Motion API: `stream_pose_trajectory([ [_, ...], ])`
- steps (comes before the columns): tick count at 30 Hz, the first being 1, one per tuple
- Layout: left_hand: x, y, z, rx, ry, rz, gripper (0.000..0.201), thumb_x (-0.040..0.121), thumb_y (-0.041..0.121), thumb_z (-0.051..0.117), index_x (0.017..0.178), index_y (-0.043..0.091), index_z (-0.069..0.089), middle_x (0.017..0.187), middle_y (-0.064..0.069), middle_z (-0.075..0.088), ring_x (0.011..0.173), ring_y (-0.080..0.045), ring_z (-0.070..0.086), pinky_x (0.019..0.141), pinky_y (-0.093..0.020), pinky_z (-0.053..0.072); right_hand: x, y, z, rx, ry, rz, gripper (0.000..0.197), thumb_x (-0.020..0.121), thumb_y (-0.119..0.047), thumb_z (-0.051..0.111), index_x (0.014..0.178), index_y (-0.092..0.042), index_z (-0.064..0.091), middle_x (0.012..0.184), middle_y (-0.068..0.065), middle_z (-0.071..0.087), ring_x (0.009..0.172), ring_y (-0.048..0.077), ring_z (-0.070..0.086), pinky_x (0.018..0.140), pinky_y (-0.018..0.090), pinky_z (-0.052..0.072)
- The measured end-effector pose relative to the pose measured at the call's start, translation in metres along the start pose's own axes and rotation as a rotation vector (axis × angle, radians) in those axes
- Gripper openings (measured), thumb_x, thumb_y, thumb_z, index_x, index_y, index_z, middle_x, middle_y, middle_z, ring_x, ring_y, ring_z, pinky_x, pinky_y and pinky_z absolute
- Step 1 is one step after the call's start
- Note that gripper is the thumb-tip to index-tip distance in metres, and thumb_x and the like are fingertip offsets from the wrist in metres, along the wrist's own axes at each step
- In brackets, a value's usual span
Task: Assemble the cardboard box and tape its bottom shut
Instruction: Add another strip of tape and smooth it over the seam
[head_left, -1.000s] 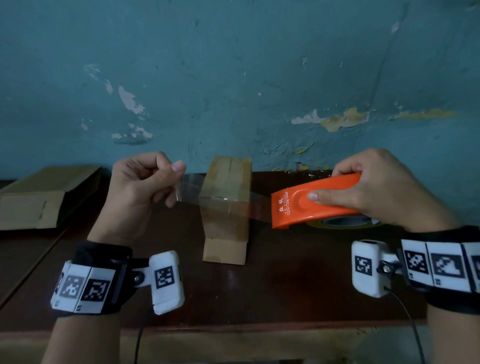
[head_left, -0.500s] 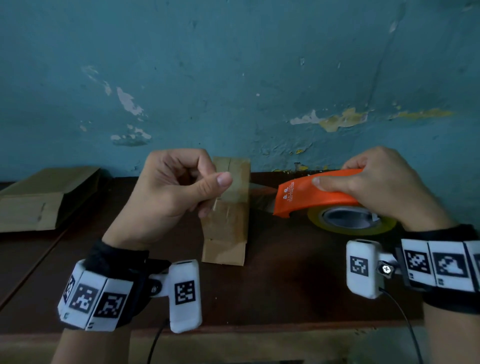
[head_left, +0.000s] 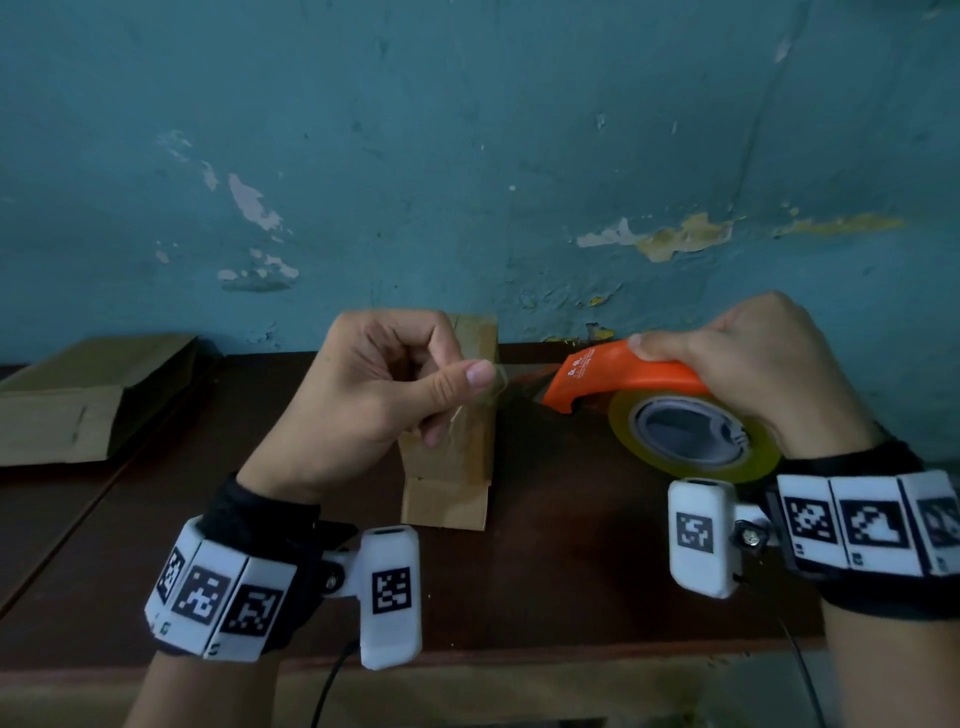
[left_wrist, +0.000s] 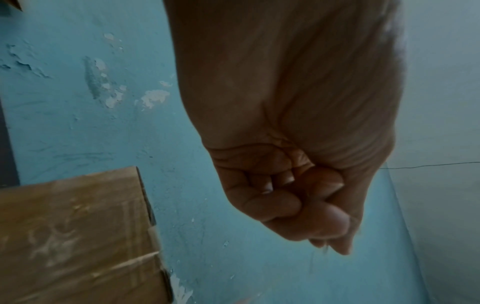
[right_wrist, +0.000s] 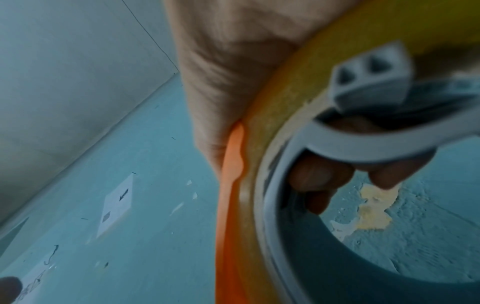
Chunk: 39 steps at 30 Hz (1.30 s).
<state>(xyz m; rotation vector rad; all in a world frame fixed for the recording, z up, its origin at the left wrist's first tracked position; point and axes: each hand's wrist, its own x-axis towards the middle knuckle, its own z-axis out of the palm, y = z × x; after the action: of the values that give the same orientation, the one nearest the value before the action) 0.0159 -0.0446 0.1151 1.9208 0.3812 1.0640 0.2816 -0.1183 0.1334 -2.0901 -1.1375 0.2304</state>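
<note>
The cardboard box (head_left: 451, 415) stands on the desk (head_left: 571, 545) between the hands with clear tape already across its upturned face, and the taping step looks to be in hand: the left hand (head_left: 384, 395) pinches the free tape end (head_left: 496, 387) between thumb and curled fingers just over the box, while the right hand (head_left: 748, 374) grips the orange tape dispenser (head_left: 618, 376) beside it. Next, I judge, the strip needs pressing down and cutting at the dispenser. The tape itself is nearly invisible, the dispenser's blade is hidden, and flat cardboard (head_left: 93, 395) lies left.
</note>
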Motion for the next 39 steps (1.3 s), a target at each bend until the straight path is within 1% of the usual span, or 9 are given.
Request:
stream_pose_trajectory([
  [5,0.001,-0.002,0.007,-0.003,-0.002,-0.023,0.030,0.090,0.007,0.070,0.064,0.008,0.054,0.047,-0.010,0.050,0.038,-0.016,0.049,0.047,-0.020,0.039,0.002,-0.003,0.009,-0.063,0.037,0.043,0.068,0.062,-0.068,0.083,0.060,-0.005,0.058,0.058,0.009,0.056,0.055,0.029,0.056,0.057,0.034,0.040],
  [11,0.002,0.000,0.017,-0.037,-0.024,-0.010,0.032,0.092,0.008,0.068,0.064,0.003,0.052,0.047,-0.008,0.051,0.038,-0.017,0.048,0.046,-0.022,0.038,0.000,-0.007,0.015,-0.132,0.093,0.051,0.064,0.069,-0.062,0.083,0.061,-0.006,0.052,0.062,0.010,0.051,0.058,0.027,0.051,0.055,0.031,0.034],
  [14,0.001,0.008,0.014,-0.108,0.041,0.031,0.037,0.092,0.007,0.071,0.062,0.004,0.049,0.048,0.002,0.048,0.036,-0.016,0.045,0.041,-0.023,0.035,0.001,0.000,0.015,-0.230,0.163,0.085,0.061,0.074,-0.057,0.082,0.064,-0.009,0.047,0.066,0.009,0.044,0.069,0.030,0.047,0.064,0.035,0.037],
  [19,0.001,0.014,0.005,-0.110,0.041,0.065,0.035,0.087,0.012,0.070,0.064,-0.003,0.048,0.046,0.008,0.047,0.034,-0.013,0.044,0.036,-0.028,0.028,0.021,0.025,0.013,-0.210,0.152,0.130,0.061,0.073,-0.061,0.080,0.074,-0.003,0.063,0.075,0.017,0.060,0.070,0.031,0.057,0.054,0.030,0.030],
  [22,0.001,0.013,0.009,-0.192,0.020,0.041,0.036,0.086,0.010,0.072,0.063,-0.001,0.047,0.047,0.012,0.049,0.035,-0.009,0.042,0.036,-0.027,0.027,0.025,0.031,0.019,-0.270,0.027,0.168,0.061,0.076,-0.060,0.080,0.080,-0.002,0.062,0.074,0.015,0.058,0.066,0.027,0.054,0.052,0.029,0.027],
  [27,0.001,0.018,0.008,-0.205,-0.032,0.064,0.039,0.087,0.020,0.070,0.068,-0.006,0.047,0.050,0.014,0.050,0.037,-0.006,0.043,0.036,-0.029,0.029,0.030,0.034,0.031,-0.360,-0.126,0.153,0.059,0.073,-0.061,0.082,0.069,-0.009,0.055,0.068,0.009,0.057,0.063,0.025,0.056,0.052,0.030,0.031],
  [32,0.001,0.017,0.008,-0.258,-0.015,0.049,0.043,0.086,0.027,0.076,0.065,0.003,0.047,0.049,0.012,0.047,0.036,-0.010,0.040,0.040,-0.021,0.036,0.028,0.031,0.034,-0.433,-0.358,0.159,0.059,0.067,-0.058,0.087,0.094,-0.010,0.068,0.090,0.008,0.069,0.084,0.026,0.066,0.067,0.035,0.049],
  [35,0.002,0.017,0.008,-0.293,0.002,0.049,0.042,0.085,0.029,0.078,0.065,0.008,0.047,0.048,0.011,0.046,0.035,-0.012,0.037,0.041,-0.020,0.037,0.024,0.027,0.039,-0.472,-0.463,0.146,0.060,0.066,-0.054,0.088,0.101,-0.011,0.065,0.095,0.006,0.068,0.087,0.023,0.066,0.078,0.038,0.056],
  [39,0.002,0.017,0.006,-0.306,0.036,0.055,0.036,0.085,0.029,0.078,0.065,0.012,0.054,0.046,0.010,0.043,0.035,-0.013,0.037,0.042,-0.018,0.036,0.023,0.023,0.044,-0.517,-0.486,0.119,0.059,0.070,-0.054,0.086,0.101,-0.010,0.063,0.096,0.006,0.067,0.092,0.024,0.066,0.089,0.043,0.057],
])
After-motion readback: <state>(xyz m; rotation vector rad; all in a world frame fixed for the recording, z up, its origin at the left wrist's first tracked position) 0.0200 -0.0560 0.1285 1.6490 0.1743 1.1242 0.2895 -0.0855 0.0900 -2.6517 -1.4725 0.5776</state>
